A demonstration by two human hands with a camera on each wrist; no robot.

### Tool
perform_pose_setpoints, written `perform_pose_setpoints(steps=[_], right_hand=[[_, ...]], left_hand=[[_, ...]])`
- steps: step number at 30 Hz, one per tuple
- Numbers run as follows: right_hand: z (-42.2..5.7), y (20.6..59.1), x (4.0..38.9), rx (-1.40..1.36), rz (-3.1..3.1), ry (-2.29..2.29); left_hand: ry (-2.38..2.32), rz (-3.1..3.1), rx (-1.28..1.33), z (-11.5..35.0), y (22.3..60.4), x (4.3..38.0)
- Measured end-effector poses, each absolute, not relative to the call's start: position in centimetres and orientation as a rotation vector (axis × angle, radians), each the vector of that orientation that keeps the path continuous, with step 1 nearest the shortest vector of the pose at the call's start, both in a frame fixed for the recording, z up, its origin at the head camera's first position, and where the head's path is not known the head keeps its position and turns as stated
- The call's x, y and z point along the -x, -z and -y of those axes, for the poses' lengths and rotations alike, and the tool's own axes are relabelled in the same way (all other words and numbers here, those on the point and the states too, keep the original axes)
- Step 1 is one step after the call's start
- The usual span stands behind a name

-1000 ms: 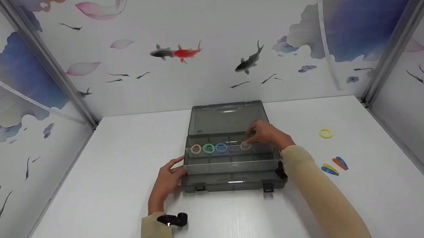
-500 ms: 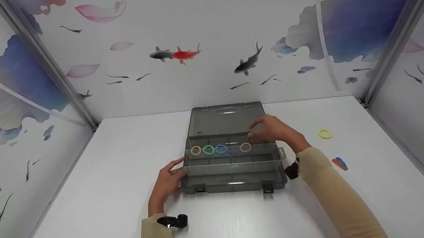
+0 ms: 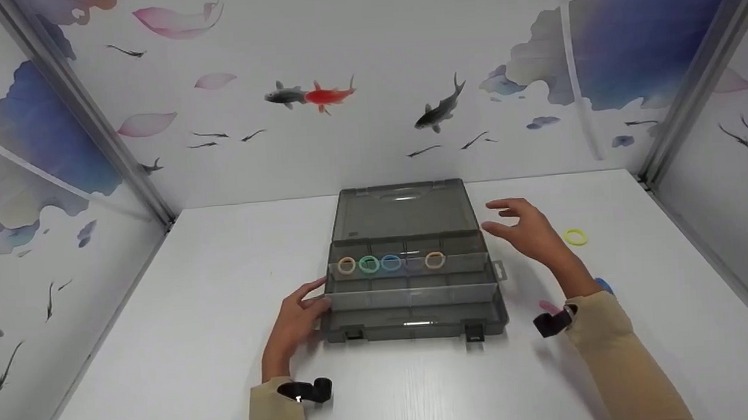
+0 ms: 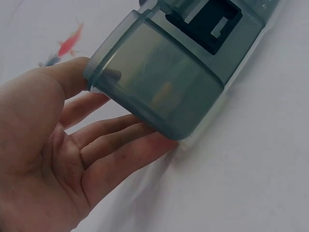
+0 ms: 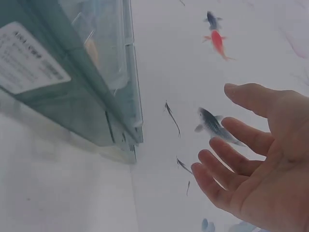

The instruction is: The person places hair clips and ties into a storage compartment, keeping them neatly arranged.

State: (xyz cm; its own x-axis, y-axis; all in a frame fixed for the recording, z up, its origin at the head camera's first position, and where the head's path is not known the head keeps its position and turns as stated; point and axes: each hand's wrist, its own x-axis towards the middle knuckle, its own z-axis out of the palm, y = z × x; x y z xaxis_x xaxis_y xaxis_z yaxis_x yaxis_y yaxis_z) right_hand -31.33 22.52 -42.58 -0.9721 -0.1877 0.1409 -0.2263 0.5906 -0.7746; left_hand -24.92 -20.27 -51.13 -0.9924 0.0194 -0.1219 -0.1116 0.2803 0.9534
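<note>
A smoky grey see-through compartment box (image 3: 414, 331) lies on the white table with its lid (image 3: 403, 211) folded back. Along its rear divider a row of small rings shows: an orange ring (image 3: 347, 265), a green ring (image 3: 369, 264), a blue ring (image 3: 391, 263) and, further right, another orange ring (image 3: 435, 260). My left hand (image 3: 295, 319) holds the box's left end, thumb over the rim and fingers along the outer wall (image 4: 159, 87). To the right of the lid, my right hand (image 3: 524, 230) hovers with spread, relaxed fingers and an empty palm, also seen in the right wrist view.
A yellow ring (image 3: 575, 236) lies on the table right of the right hand. Beneath the right forearm, a blue piece (image 3: 604, 285) and a pink piece (image 3: 547, 306) peek out, partly hidden. A printed wall (image 3: 370, 152) stands behind the box; metal posts mark the corners.
My right hand has let go of the rightmost orange ring at the divider and moved right, out of the box. Its forearm now covers most of the small coloured pieces. The left hand stays put.
</note>
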Motion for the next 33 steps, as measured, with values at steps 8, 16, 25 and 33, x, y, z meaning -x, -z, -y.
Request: perform_pose_setpoints(steps=[8, 16, 25, 33], right_hand=[[-25.6, 43.6, 30.9, -0.249, 2.723, -1.354], [-29.3, 44.3, 30.7, -0.159, 2.768, -1.315], [-32.5, 44.9, 32.0, -0.091, 2.883, -1.097], [-35.0, 45.8, 32.7, -0.025, 2.973, -1.058]], left_hand=[[-1.796, -2.456, 0.095, 20.1, 50.9, 24.8], [-1.801, -2.440, 0.096, 20.1, 50.9, 24.9], [-1.803, -2.437, 0.097, 20.4, 51.0, 24.8], [-1.801, -2.444, 0.096, 20.3, 51.1, 24.9]])
